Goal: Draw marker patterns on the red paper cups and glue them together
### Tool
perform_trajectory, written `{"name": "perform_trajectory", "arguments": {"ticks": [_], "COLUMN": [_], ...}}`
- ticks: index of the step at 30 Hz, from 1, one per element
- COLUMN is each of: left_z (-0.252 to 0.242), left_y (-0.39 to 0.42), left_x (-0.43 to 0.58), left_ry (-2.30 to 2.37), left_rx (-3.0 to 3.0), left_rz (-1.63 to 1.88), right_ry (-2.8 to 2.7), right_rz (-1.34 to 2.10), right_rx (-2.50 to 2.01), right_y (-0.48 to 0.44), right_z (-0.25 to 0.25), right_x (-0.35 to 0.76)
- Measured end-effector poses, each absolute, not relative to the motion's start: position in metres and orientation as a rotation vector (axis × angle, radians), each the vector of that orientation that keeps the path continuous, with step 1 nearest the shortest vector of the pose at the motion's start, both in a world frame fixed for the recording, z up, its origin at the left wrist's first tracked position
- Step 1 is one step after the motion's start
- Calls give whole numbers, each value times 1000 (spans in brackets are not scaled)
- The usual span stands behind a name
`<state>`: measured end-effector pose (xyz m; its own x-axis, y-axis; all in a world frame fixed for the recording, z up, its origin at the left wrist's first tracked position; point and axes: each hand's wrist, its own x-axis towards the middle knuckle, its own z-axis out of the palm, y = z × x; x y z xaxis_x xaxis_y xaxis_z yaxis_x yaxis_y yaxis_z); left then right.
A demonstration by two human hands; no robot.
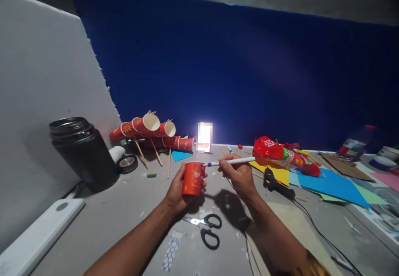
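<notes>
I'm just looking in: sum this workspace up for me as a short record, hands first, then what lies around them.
Left hand: holds a red paper cup
Right hand: holds a white pen, tip at or very near the cup's upper edge
Nearest item: scissors, black-handled
Left side: open black flask; row of red cups
Right side: black glue gun; blue sheet

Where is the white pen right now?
In the head view, the white pen is just right of centre, held in the right hand, its blue end close to the red cup in the left hand.
</notes>
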<state>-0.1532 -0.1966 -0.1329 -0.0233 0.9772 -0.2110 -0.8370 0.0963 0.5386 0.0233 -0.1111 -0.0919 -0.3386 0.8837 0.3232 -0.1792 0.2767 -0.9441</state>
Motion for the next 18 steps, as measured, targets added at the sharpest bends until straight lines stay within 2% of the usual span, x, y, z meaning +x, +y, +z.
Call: {"name": "perform_trajectory", "arguments": {"ticks": [8, 14, 18], "left_z": [-130, -127, -130], "left_y": [-201, -203, -203], "left_x": [-147, -146, -146], "left_ry": [594, 571, 570], "left_rx": [284, 194, 251], "left_rz": [1477, 1427, 1463], "right_ry": [-1632, -1684, -1603], "right_rz": [1064, 1167, 1034], "right_rx": [-725, -666, -716], "right_y": [-124, -122, -121], "right_z": [-90, -88, -87], "right_x": [21, 22, 23]}}
